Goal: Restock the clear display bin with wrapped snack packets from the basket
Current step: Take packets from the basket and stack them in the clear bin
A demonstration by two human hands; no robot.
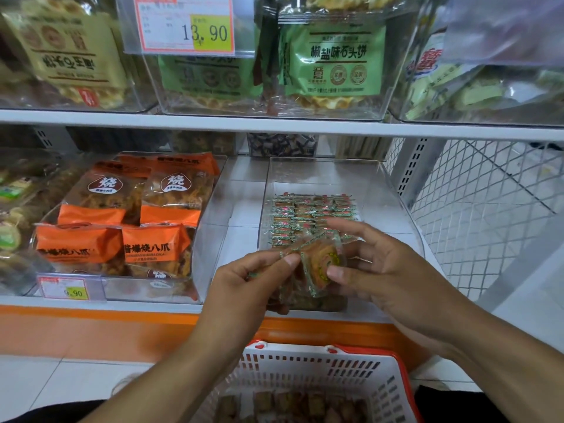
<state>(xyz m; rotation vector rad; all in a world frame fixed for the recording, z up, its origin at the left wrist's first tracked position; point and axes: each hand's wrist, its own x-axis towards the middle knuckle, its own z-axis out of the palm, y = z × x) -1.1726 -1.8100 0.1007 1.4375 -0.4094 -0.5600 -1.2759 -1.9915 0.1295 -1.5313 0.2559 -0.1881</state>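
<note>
1. Left hand (253,280): thumb and fingers pinching a bunch of see-through wrapped snack packets (317,267), just in front of the clear bin.
2. Right hand (381,267): thumb pressed on the side of the front packet, fingers curled behind the bunch, gripping it too.
3. Front packet: tilted up on its edge, showing a round brown snack with a green and yellow mark.
4. Clear display bin (396,203) on the low shelf: packed rows of small wrapped packets (308,212) lying flat on the bottom, far end bare.
5. White basket (308,370) with a red rim: low down, near the body, below both hands. More brown wrapped snacks (305,406) inside, blurry.
6. Left of the clear bin: another clear box full of orange snack bags (128,221), with a price tag (65,288) reading 9.90 on its front.
7. Shelf above: clear boxes with green bags (335,61) and tan bags (70,47), plus a tag (186,24) reading 13.90.
8. Right side: white wire mesh panel (476,206).
</note>
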